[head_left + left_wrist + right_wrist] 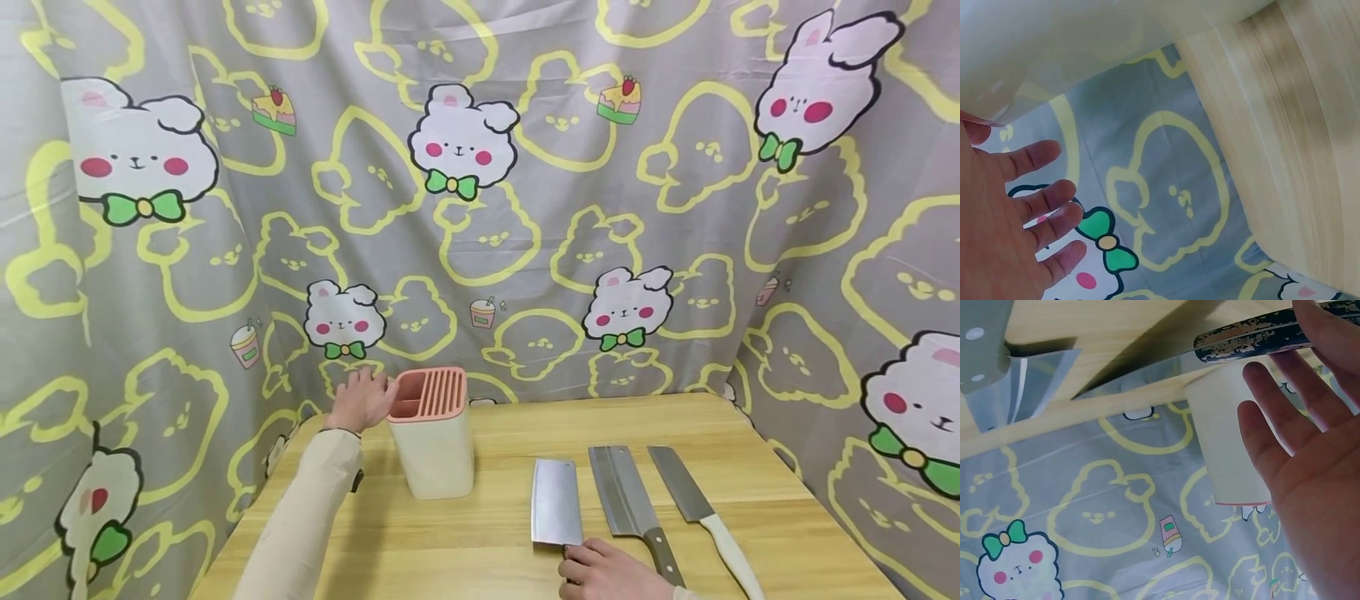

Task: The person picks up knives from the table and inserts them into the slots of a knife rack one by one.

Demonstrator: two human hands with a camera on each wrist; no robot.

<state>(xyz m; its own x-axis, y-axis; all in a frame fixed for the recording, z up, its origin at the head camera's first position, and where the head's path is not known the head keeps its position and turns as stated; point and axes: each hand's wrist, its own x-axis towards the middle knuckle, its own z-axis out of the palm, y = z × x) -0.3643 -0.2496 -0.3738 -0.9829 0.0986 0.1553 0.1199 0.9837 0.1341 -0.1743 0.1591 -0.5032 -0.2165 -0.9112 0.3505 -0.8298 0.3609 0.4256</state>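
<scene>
A cream knife holder [433, 458] with a pink top stands upright at the table's left. My left hand [362, 402] rests at its upper left rim, fingers spread and relaxed in the left wrist view. At the front, my right hand [611, 573] pinches the handle of a small cleaver [557, 500], thumb on one side and fingertips on the other. That handle [1244, 336] is dark and worn in the right wrist view. To its right lie a second cleaver [624, 492] with a grey-brown riveted handle and a kitchen knife [681, 483] with a white handle.
The holder's top has open compartments on the left and slots on the right. Everything stands on a light wooden table [502, 458]. A grey curtain [540, 242] with cartoon prints hangs behind the table and along both sides.
</scene>
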